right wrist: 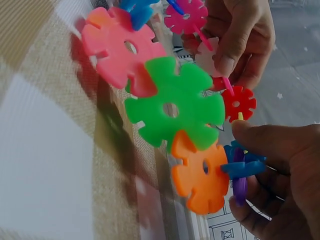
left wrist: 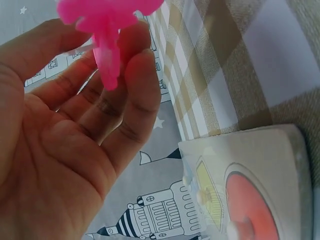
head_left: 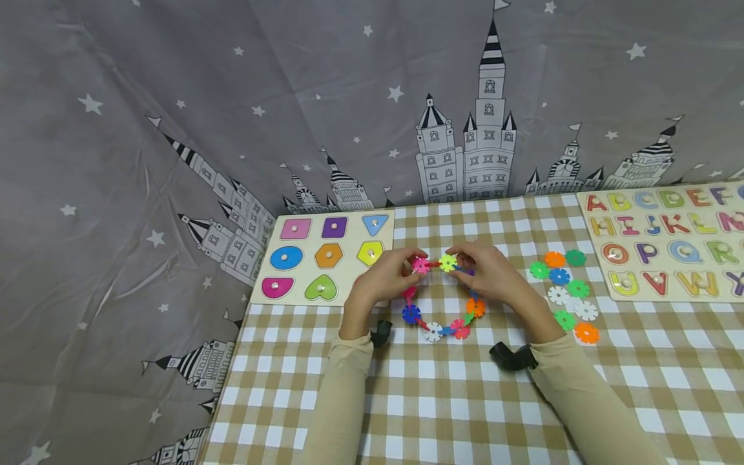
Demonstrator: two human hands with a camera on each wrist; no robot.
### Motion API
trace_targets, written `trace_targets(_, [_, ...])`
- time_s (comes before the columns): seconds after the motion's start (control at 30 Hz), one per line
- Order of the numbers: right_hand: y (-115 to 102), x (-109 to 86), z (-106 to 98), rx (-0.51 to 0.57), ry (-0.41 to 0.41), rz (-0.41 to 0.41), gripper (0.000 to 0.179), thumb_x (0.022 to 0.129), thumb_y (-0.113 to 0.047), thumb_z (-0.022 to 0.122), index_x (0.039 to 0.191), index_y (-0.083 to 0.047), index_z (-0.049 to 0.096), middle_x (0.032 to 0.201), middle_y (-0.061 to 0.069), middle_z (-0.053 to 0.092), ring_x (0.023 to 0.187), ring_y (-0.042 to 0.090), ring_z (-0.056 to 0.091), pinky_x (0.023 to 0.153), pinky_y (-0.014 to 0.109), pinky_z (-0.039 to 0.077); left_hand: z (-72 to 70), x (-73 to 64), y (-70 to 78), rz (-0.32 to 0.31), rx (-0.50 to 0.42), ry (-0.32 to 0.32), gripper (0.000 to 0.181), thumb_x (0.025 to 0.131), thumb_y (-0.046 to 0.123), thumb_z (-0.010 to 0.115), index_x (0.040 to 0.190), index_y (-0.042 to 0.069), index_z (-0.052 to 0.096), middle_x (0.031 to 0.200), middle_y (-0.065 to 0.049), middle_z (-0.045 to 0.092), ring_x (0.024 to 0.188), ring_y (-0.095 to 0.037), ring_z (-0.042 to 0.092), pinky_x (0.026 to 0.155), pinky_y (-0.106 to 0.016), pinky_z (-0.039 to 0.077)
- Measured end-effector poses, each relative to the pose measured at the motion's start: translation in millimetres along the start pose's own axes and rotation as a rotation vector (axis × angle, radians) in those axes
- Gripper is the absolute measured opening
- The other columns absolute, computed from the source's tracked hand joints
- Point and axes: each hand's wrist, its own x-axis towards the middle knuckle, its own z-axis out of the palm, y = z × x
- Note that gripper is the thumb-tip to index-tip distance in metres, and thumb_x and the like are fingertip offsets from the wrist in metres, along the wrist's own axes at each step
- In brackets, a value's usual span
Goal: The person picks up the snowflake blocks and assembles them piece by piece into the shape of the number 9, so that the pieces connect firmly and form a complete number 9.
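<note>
A loop of notched plastic snowflake discs, linked edge to edge, hangs between the two hands; its near side shows a blue disc (head_left: 411, 314), a white disc (head_left: 433, 332) and an orange disc (head_left: 476, 307). The left hand (head_left: 383, 276) pinches the loop by a pink disc (head_left: 420, 265) at the far side. Opposite it, the right hand (head_left: 491, 271) grips linked discs beside a yellow disc (head_left: 447, 263). Between that thumb and fingers, the right wrist view shows a blue disc (right wrist: 252, 167) and a purple disc (right wrist: 240, 185). A red disc (right wrist: 240, 104) bridges the gap between the hands.
Loose snowflake discs, among them an orange one (head_left: 587, 333), lie right of the right hand. A wooden shape puzzle board (head_left: 302, 242) lies at the left, a letter board (head_left: 604, 258) at the right. Checkered cloth (head_left: 430, 387) covers the table, with a grey castle-print curtain (head_left: 349, 97) behind.
</note>
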Motion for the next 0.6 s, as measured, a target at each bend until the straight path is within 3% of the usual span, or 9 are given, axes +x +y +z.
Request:
trace_targets(0.27, [0.1, -0.5, 0.4, 0.000, -0.013, -0.024, 0.037, 0.082, -0.010, 0.078, 0.116, -0.002, 0.065, 0.084, 0.005, 0.057, 0.077, 0.019, 0.048, 0.072, 0.033, 0.041, -0.4, -0.6, 1.5, 0.004, -0.004, 0.005, 0.034, 0.089, 0.012, 0.071, 0.122, 0.006, 0.063, 0.092, -0.006, 0.065, 0.074, -0.016, 0.056, 0.063, -0.022, 0.046])
trace_targets(0.6, [-3.9, 0.3, 2.6, -0.047, 0.034, -0.047, 0.030, 0.080, -0.011, 0.080, 0.106, -0.001, 0.068, 0.077, 0.003, 0.055, 0.074, 0.017, 0.046, 0.068, 0.030, 0.038, 1.4, 0.9, 5.0, -0.001, 0.055, 0.024, 0.035, 0.088, 0.012, 0.072, 0.121, 0.002, 0.065, 0.085, -0.007, 0.068, 0.067, -0.013, 0.057, 0.057, -0.019, 0.045])
